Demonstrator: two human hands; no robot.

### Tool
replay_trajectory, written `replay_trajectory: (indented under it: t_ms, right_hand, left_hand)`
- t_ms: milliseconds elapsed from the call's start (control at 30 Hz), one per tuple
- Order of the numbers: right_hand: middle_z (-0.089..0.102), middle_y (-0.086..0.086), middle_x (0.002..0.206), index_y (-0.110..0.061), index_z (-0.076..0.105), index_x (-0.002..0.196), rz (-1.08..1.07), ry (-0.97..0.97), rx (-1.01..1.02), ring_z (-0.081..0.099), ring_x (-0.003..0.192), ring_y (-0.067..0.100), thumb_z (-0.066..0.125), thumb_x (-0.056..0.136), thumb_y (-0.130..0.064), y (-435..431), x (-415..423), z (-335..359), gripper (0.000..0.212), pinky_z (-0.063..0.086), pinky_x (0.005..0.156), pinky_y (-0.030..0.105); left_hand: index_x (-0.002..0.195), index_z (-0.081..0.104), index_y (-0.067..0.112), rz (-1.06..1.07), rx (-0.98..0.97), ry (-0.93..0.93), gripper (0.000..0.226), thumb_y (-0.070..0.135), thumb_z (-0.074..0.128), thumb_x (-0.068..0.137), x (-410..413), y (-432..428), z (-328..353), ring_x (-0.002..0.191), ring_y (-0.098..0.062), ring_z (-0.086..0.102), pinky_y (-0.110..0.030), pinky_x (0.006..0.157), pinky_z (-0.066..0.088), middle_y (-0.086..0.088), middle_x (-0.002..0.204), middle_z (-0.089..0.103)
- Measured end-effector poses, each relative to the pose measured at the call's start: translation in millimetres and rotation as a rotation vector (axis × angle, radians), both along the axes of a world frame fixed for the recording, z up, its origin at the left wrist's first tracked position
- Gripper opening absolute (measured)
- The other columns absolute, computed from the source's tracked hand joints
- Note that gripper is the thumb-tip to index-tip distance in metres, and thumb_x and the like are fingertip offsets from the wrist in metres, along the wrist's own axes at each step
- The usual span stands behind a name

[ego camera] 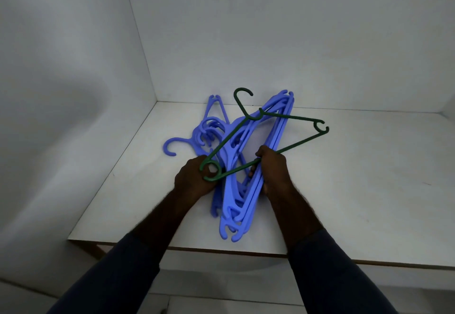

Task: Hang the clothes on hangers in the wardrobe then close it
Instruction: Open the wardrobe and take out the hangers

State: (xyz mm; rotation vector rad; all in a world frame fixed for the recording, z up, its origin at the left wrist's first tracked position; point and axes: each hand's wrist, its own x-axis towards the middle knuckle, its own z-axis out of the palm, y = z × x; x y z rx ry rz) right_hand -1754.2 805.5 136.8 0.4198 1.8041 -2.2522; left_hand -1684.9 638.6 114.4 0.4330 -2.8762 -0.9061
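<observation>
One green hanger (293, 117) is gripped by both hands: left hand (194, 180) curled round its corner loop, right hand (274, 168) curled round its bar. The blue hangers (231, 205) piled on the shelf (357, 190) overlap too much to count.

No readable text, labels, nos. or brand marks anywhere; any moulded mark on the blue hangers (228, 202) is prob. too dim to tell.

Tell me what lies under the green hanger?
A pile of blue hangers on the shelf. They overlap, so the lower ones are mostly covered and cannot be counted.
</observation>
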Motion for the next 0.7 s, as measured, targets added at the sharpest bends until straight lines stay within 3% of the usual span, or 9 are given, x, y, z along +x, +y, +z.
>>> replay_trajectory:
  t_ms: [133,200,300,433,533,600,700]
  right_hand:
    - [0.047,0.006,0.048,-0.004,0.053,0.065,0.033,0.070,0.164,0.048,0.052,0.026,0.062,0.074,-0.014,5,-7,9,0.016,0.040,0.054,0.032]
    - [0.044,0.002,0.045,-0.005,0.052,0.065,0.038,0.103,0.215,0.044,0.048,0.024,0.062,0.078,-0.010,9,-10,14,0.017,0.038,0.049,0.028]
    - [0.039,0.000,0.051,-0.008,0.049,0.065,0.048,0.153,0.274,0.037,0.045,0.016,0.063,0.080,-0.008,12,-9,17,0.020,0.031,0.041,0.022]
    - [0.038,-0.003,0.049,-0.012,0.046,0.062,0.039,0.154,0.278,0.036,0.042,0.013,0.064,0.080,-0.010,15,-5,11,0.025,0.033,0.042,0.023]
    - [0.039,-0.003,0.046,-0.011,0.048,0.063,0.034,0.124,0.262,0.039,0.039,0.014,0.065,0.079,-0.013,14,-3,11,0.024,0.036,0.045,0.025]
    - [0.039,-0.003,0.044,-0.008,0.049,0.065,0.033,0.122,0.249,0.039,0.036,0.013,0.064,0.079,-0.011,17,-3,11,0.021,0.035,0.042,0.024]
    - [0.047,0.011,0.059,-0.001,0.055,0.069,0.022,0.105,0.206,0.046,0.044,0.020,0.061,0.078,-0.007,21,0,10,0.012,0.042,0.046,0.026]
  left_hand:
    - [0.091,0.052,0.014,0.140,0.021,0.059,0.036,0.039,0.075,0.079,-4,11,7,0.099,-0.030,0.063,-0.032,0.072,0.045,-0.008,0.103,0.066]
    - [0.089,0.048,0.015,0.073,0.051,0.072,0.037,0.041,0.070,0.077,-6,13,8,0.100,-0.032,0.062,-0.037,0.076,0.047,-0.011,0.103,0.065]
    - [0.092,0.058,0.008,0.028,0.082,0.056,0.048,0.048,0.058,0.066,-7,8,5,0.096,-0.030,0.064,-0.043,0.079,0.050,-0.009,0.099,0.066]
    - [0.094,0.057,0.013,0.093,0.008,0.009,0.037,0.046,0.065,0.081,-13,9,3,0.097,-0.025,0.063,-0.035,0.078,0.049,-0.004,0.102,0.064]
    - [0.099,0.054,0.013,0.226,-0.110,0.003,0.021,0.033,0.054,0.094,-23,21,7,0.105,-0.030,0.061,-0.034,0.078,0.044,-0.009,0.109,0.063]
    - [0.103,0.055,0.011,0.290,-0.114,-0.023,0.023,0.032,0.048,0.095,-29,28,10,0.106,-0.032,0.062,-0.033,0.076,0.041,-0.010,0.111,0.064]
    - [0.108,0.061,0.012,0.331,-0.131,-0.067,0.027,0.032,0.051,0.092,-35,29,14,0.107,-0.032,0.062,-0.034,0.080,0.045,-0.010,0.113,0.064]
